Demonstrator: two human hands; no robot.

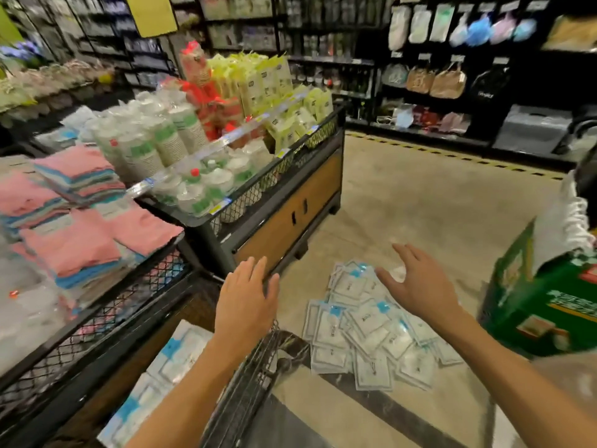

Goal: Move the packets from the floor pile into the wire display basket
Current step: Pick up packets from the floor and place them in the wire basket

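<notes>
Two empty hands hovering, both spread, neither gripping anything.

Nearest, some packets are already lying in the basket (245, 392) at lower left; the left hand (247, 299) is hanging over its rim with fingers relaxed; the right hand (416, 286) is reaching forward, fingers splayed, above the pile (368, 331) on the floor (420, 202); the pile is lying below and just left of that hand, so the right is nearer; its scatter is running away from the person.

White-and-blue packets (365, 337), green box (542, 302)
</notes>
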